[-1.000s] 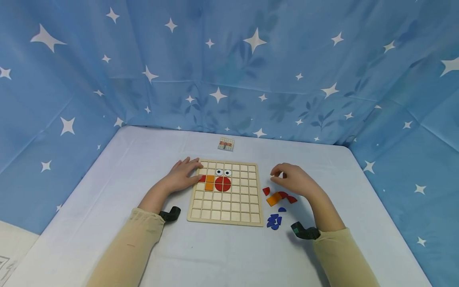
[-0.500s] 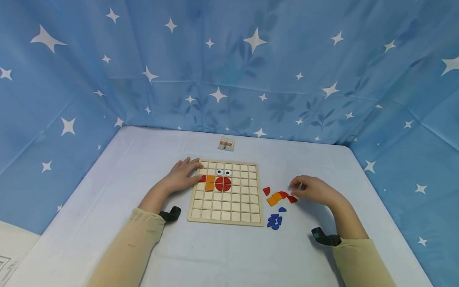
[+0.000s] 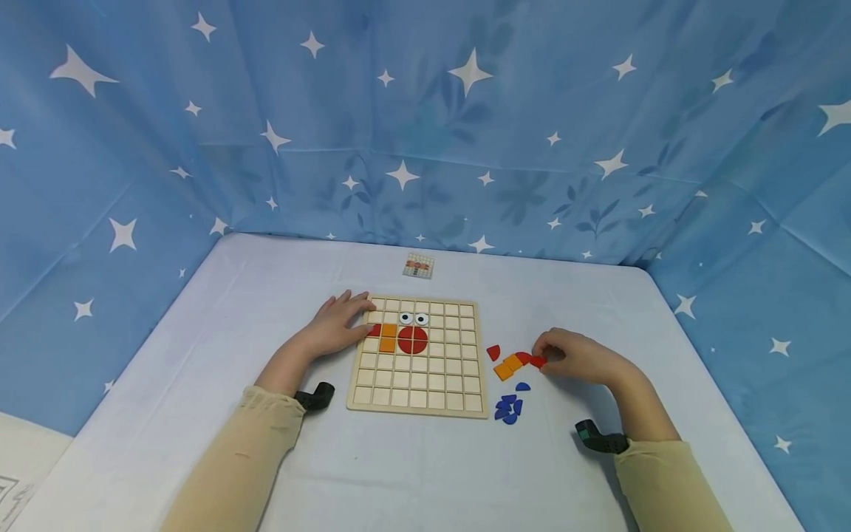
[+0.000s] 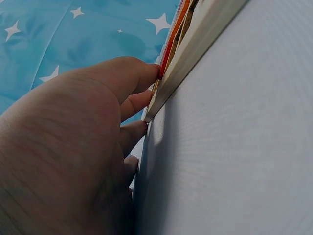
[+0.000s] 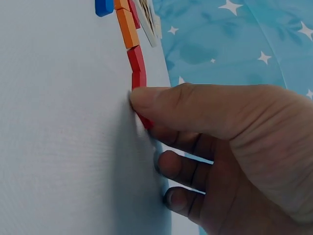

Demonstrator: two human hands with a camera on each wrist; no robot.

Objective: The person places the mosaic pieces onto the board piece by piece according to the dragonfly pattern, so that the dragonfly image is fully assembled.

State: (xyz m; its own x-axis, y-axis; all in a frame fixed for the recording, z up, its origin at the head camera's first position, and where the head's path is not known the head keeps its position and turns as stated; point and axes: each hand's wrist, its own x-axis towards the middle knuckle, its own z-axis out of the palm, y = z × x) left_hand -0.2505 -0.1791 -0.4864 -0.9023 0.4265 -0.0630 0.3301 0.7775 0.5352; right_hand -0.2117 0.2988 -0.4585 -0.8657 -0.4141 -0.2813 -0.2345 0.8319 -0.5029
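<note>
A wooden grid board [image 3: 425,377] lies mid-table, bearing two eye tiles [image 3: 414,318], a red circle of quarter tiles [image 3: 413,340], orange square tiles [image 3: 388,338] and a red tile [image 3: 375,330] by its left edge. My left hand [image 3: 335,325] rests on that edge, fingers loosely extended; its thumb touches the red tile [image 4: 162,68]. To the right of the board, my right hand [image 3: 578,355] pinches a red quarter-circle tile [image 3: 538,361] between thumb and fingers, at the table surface. In the right wrist view the thumb [image 5: 151,102] covers part of this tile [image 5: 145,121].
Near my right hand lie loose orange tiles [image 3: 508,367], another red quarter tile [image 3: 493,352] and several blue tiles [image 3: 509,408]. A small pattern card [image 3: 419,266] lies behind the board. Starry blue curtains [image 3: 425,133] surround the white table [image 3: 412,473].
My right hand has moved right and towards me from above the loose tiles, then taken hold of the rightmost red quarter-circle tile. The left hand has stayed on the board.
</note>
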